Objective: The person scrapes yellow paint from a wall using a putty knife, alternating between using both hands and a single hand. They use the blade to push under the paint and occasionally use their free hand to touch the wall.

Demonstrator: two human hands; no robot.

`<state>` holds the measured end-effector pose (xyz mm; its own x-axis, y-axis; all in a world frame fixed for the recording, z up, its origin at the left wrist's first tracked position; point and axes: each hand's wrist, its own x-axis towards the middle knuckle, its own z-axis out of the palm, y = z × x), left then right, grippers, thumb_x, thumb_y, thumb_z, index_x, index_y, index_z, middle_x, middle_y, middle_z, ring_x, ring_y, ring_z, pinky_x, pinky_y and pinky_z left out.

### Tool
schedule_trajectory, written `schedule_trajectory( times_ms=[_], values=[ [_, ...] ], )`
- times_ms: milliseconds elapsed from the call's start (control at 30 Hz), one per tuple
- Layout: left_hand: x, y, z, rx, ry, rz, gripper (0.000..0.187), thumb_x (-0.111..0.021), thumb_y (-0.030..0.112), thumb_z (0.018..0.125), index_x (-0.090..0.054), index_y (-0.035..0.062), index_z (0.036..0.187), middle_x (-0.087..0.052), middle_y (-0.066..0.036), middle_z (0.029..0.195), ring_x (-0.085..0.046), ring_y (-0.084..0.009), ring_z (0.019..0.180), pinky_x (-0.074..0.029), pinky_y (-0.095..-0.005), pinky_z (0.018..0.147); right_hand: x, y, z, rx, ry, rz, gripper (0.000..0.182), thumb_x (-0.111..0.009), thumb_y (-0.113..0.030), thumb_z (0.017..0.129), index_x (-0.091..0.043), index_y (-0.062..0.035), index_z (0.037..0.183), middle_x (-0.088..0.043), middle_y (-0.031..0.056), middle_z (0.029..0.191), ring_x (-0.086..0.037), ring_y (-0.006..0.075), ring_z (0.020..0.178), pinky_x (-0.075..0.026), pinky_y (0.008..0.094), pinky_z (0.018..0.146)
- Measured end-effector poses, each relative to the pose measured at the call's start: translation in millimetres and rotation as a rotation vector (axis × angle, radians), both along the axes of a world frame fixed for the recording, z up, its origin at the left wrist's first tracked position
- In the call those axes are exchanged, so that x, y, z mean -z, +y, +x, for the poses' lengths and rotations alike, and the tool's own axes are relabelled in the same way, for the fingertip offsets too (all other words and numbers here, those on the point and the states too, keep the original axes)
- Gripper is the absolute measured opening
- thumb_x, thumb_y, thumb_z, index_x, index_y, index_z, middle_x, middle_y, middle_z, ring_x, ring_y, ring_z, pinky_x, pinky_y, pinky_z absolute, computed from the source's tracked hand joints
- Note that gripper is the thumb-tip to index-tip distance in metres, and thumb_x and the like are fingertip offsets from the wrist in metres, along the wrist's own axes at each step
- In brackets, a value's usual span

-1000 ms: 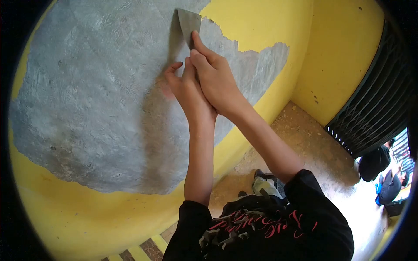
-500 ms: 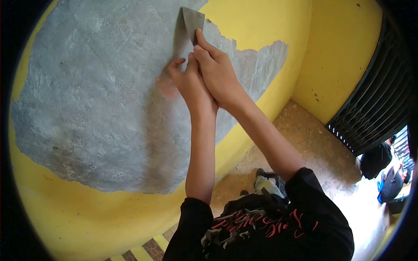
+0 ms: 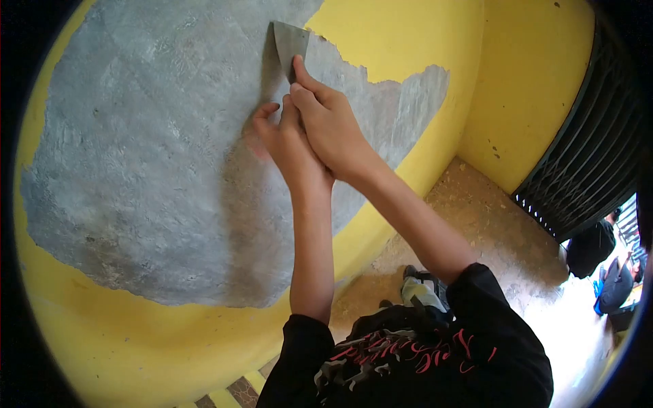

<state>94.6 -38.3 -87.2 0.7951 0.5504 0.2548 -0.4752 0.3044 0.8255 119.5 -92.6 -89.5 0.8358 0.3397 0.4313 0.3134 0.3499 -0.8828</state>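
Note:
A flat metal putty knife (image 3: 292, 45) has its blade edge against or very near the grey patch of wall (image 3: 156, 149), close to the ragged border of yellow paint (image 3: 381, 37). My right hand (image 3: 333, 126) is closed round its handle, index finger stretched along the base of the blade. Below and to the left, my left hand (image 3: 294, 146) presses against the right one with curled fingers, seemingly gripping the same handle. Both hands cover most of the handle, so its exact hold in the left is partly hidden.
A dark folding metal gate (image 3: 578, 129) stands at the right by the yellow side wall (image 3: 507, 95). Beyond it, people in dark clothes (image 3: 590, 248) are at the bright opening. Brown floor (image 3: 469, 204) lies below, with a yellow-striped grating (image 3: 241, 391) at the bottom.
Both hands and the putty knife have shifted slightly down and to the left along the wall. The grip looks the same.

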Motion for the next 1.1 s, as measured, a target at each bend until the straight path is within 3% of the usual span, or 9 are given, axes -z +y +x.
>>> schedule_trajectory(
  times_ms=[167, 233, 333, 367, 433, 633, 733, 1033, 1100],
  values=[
    [8.6, -0.8, 1.6, -0.03, -0.098, -0.045, 0.033, -0.053, 0.021, 0.093, -0.034, 0.007, 0.117, -0.047, -0.015, 0.107, -0.057, -0.0216, 0.09, -0.05, -0.0332, 0.07, 1.9, 6.3, 4.7, 0.002, -0.076, 0.08, 0.053, -0.043, -0.023, 0.097, -0.032, 0.0009, 0.143, -0.059, 0.004, 0.094, -0.049, 0.0067, 0.082, -0.042, 0.0221, 0.077],
    [-3.9, 8.2, 6.4, 0.026, -0.021, 0.034, 0.03, -0.051, 0.021, 0.094, -0.035, 0.0057, 0.114, -0.044, -0.013, 0.108, -0.056, -0.0208, 0.094, -0.05, -0.0332, 0.072, -6.9, 13.2, 10.2, 0.012, 0.039, 0.115, 0.049, -0.038, -0.018, 0.096, -0.037, 0.008, 0.138, -0.057, 0.0061, 0.076, -0.049, 0.0108, 0.071, -0.043, 0.0278, 0.068],
    [0.9, -1.9, -6.3, -0.07, 0.006, 0.069, 0.03, -0.05, 0.02, 0.095, -0.035, 0.0039, 0.114, -0.043, -0.013, 0.109, -0.055, -0.0206, 0.096, -0.051, -0.0327, 0.073, 1.1, 10.8, -1.3, 0.032, -0.032, 0.206, 0.048, -0.039, -0.02, 0.096, -0.04, 0.0089, 0.135, -0.057, 0.0053, 0.077, -0.049, 0.0108, 0.072, -0.044, 0.0281, 0.068],
    [9.2, -2.3, -5.4, -0.024, -0.114, 0.012, 0.031, -0.051, 0.019, 0.094, -0.035, 0.002, 0.114, -0.042, -0.014, 0.111, -0.055, -0.0211, 0.096, -0.051, -0.0331, 0.074, -0.7, 9.7, 3.9, 0.028, -0.036, 0.201, 0.048, -0.039, -0.02, 0.096, -0.04, 0.0089, 0.135, -0.057, 0.0053, 0.077, -0.049, 0.0108, 0.072, -0.044, 0.0281, 0.068],
    [3.3, 5.6, 2.4, -0.045, -0.07, 0.021, 0.032, -0.052, 0.019, 0.093, -0.035, 0.0017, 0.115, -0.042, -0.015, 0.112, -0.055, -0.0216, 0.096, -0.051, -0.0332, 0.075, 1.1, 8.2, 11.0, -0.081, -0.002, 0.032, 0.054, -0.043, -0.023, 0.097, -0.029, -0.0002, 0.145, -0.056, 0.001, 0.094, -0.049, 0.0049, 0.082, -0.043, 0.0205, 0.075],
    [2.5, 4.5, -2.5, -0.074, -0.074, 0.065, 0.034, -0.052, 0.018, 0.093, -0.035, -0.0003, 0.115, -0.044, -0.017, 0.112, -0.055, -0.0223, 0.095, -0.05, -0.0343, 0.074, -0.8, 12.5, -1.9, -0.113, 0.035, 0.214, 0.055, -0.043, -0.024, 0.097, -0.03, -0.0011, 0.145, -0.055, -0.0006, 0.082, -0.047, 0.0052, 0.07, -0.042, 0.0207, 0.065],
    [5.4, 7.6, 0.4, -0.095, -0.041, 0.073, 0.035, -0.052, 0.02, 0.093, -0.035, -0.0012, 0.115, -0.044, -0.017, 0.113, -0.053, -0.0226, 0.098, -0.05, -0.0353, 0.076, -11.1, 9.9, 6.1, -0.119, 0.142, 0.137, 0.055, -0.044, -0.023, 0.097, -0.03, -0.0019, 0.145, -0.055, -0.0007, 0.081, -0.047, 0.005, 0.07, -0.042, 0.0205, 0.066],
    [-3.8, -1.1, -8.1, -0.072, -0.058, 0.064, 0.033, -0.051, 0.019, 0.093, -0.033, 0.0005, 0.114, -0.045, -0.019, 0.112, -0.055, -0.0237, 0.099, -0.05, -0.0345, 0.078, -10.6, 1.5, -5.0, -0.156, 0.14, 0.1, 0.056, -0.046, -0.023, 0.096, -0.031, 0.0003, 0.144, -0.058, 0.0053, 0.106, -0.051, 0.0056, 0.088, -0.044, 0.0217, 0.079],
    [-9.6, -1.2, -2.5, -0.045, -0.076, 0.11, 0.034, -0.052, 0.018, 0.092, -0.033, 0.0009, 0.115, -0.047, -0.02, 0.111, -0.055, -0.024, 0.098, -0.05, -0.0347, 0.077, -11.0, 2.2, -5.7, -0.064, 0.072, 0.173, 0.055, -0.045, -0.022, 0.095, -0.031, 0.0, 0.144, -0.058, 0.0088, 0.116, -0.053, 0.0082, 0.095, -0.043, 0.0226, 0.083]
  ],
)
